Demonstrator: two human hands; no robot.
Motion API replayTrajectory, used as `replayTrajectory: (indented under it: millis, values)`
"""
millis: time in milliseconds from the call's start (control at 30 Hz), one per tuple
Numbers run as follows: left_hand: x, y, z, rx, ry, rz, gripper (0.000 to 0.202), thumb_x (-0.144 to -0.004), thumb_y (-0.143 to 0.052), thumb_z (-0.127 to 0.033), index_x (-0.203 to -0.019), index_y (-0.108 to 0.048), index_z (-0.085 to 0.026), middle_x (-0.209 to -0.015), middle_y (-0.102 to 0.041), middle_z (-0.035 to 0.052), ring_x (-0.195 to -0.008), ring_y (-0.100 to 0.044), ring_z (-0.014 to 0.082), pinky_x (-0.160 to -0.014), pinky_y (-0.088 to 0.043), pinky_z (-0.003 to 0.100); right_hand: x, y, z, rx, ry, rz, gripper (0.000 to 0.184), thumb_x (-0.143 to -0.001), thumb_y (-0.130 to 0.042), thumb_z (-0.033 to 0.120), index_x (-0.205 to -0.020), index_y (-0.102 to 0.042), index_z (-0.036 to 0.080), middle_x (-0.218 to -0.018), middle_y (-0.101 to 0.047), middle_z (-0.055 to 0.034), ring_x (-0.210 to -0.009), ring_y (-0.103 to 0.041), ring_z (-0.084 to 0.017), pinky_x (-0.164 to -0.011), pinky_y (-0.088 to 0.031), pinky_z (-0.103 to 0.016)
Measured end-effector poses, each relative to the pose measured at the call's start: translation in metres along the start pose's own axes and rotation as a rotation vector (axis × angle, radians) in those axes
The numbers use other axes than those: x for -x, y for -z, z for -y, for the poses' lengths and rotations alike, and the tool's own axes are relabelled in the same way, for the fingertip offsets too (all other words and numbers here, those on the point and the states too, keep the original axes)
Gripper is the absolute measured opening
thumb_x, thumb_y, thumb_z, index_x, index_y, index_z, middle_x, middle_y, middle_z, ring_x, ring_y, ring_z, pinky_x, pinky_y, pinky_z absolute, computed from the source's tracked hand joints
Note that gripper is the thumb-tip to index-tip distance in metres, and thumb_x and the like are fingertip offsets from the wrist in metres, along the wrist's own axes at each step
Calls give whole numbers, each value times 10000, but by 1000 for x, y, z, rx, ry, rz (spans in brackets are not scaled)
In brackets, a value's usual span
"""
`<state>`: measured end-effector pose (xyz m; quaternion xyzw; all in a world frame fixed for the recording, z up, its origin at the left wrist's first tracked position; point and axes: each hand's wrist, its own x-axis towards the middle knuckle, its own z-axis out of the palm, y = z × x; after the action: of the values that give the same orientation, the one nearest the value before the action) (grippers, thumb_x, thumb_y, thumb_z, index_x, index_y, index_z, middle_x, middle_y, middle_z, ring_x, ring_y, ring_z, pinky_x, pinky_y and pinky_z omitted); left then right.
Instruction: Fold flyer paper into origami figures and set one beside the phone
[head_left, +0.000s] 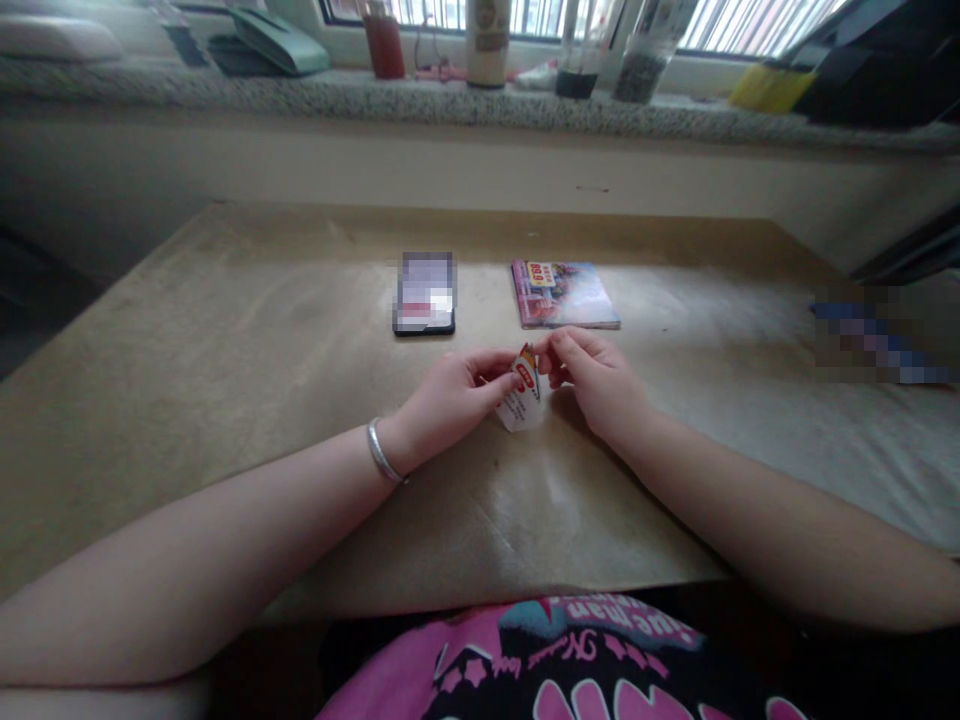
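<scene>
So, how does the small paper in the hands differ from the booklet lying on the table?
The paper is pinched between the left hand and the right hand; the booklet lies on the table, untouched. The paper is curled; the booklet is flat. The paper looks smaller and mostly white; the booklet is pink and blue. Both show a red printed label.

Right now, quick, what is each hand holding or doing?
Left hand: closed, fingers pinching the small white paper card with a red label.
Right hand: closed, fingers pinching the same card's top edge.
</scene>
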<state>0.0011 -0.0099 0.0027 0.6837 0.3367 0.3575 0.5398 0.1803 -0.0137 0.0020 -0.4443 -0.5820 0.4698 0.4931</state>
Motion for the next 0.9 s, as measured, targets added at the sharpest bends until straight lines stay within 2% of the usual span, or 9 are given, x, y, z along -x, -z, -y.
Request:
replayTrajectory:
  millis: [167, 300, 367, 467, 533, 600, 700, 800, 900]
  values:
    - [-3, 5, 4, 93, 1, -120, 299, -821, -666, -297, -1067, -579, -150, -888, -724, 46, -799, -685, 154, -710, -535, 264, 2, -1, -5, 146, 26, 59, 255, -771, -675, 417, -910, -607, 215, -730, -614, 16, -623, -534, -118, -565, -401, -265]
    - [-6, 8, 6, 80, 18, -166, 209, -814, -657, -255, -970, -571, -147, -913, -717, 47, -815, -684, 150, -712, -535, 260, 1, -4, -7, 166, -27, 100, 249, -731, -697, 378, -871, -597, 198, -730, -645, -3, -619, -563, -130, -571, -424, -278]
    - [-7, 10, 8, 15, 16, -153, 184, -827, -626, -234, -987, -603, -144, -949, -714, 55, -857, -681, 156, -745, -540, 277, -1, -3, -8, 182, -40, 91, 226, -726, -694, 371, -832, -604, 194, -699, -650, -4, -602, -566, -132, -564, -434, -281]
    - [-9, 12, 12, -138, -14, -115, 263, -841, -575, -194, -1096, -625, -152, -1041, -703, 69, -899, -670, 162, -796, -542, 310, -7, 1, -10, 302, -24, 28, 174, -731, -690, 339, -794, -627, 190, -646, -647, 2, -564, -552, -126, -544, -432, -274]
    - [-10, 14, 14, -286, -25, -100, 421, -824, -569, -148, -1245, -560, -158, -1094, -691, 75, -917, -659, 168, -844, -534, 342, -11, 4, -14, 398, -19, 6, 151, -740, -682, 320, -803, -645, 188, -654, -658, -3, -569, -561, -129, -548, -432, -274]
    - [-11, 17, 14, -483, -42, -99, 564, -792, -599, -121, -1342, -477, -143, -1123, -682, 85, -1014, -625, 202, -942, -491, 398, -15, 8, -17, 479, -29, 28, 155, -752, -673, 323, -830, -666, 189, -685, -676, -13, -590, -577, -136, -569, -436, -279]
    - [-11, 20, 12, -803, -116, -54, 458, -799, -632, -182, -1250, -569, -139, -1181, -654, 100, -1214, -493, 278, -1060, -378, 466, -17, 10, -18, 581, -27, 56, 195, -774, -658, 353, -882, -697, 195, -679, -677, -10, -592, -580, -140, -579, -428, -280]
    - [-10, 21, 10, -925, -181, 0, 325, -844, -578, -214, -1158, -626, -146, -1155, -655, 103, -1143, -530, 265, -1020, -408, 446, -17, 10, -17, 657, 18, 56, 216, -797, -637, 364, -918, -714, 204, -687, -675, -8, -598, -574, -140, -579, -422, -278]
    - [-9, 20, 10, -970, -230, 4, 255, -860, -551, -222, -1074, -665, -143, -1116, -662, 105, -1054, -574, 239, -970, -448, 411, -17, 10, -16, 776, 108, 89, 196, -812, -628, 347, -904, -737, 214, -723, -674, -21, -635, -563, -152, -609, -426, -293]
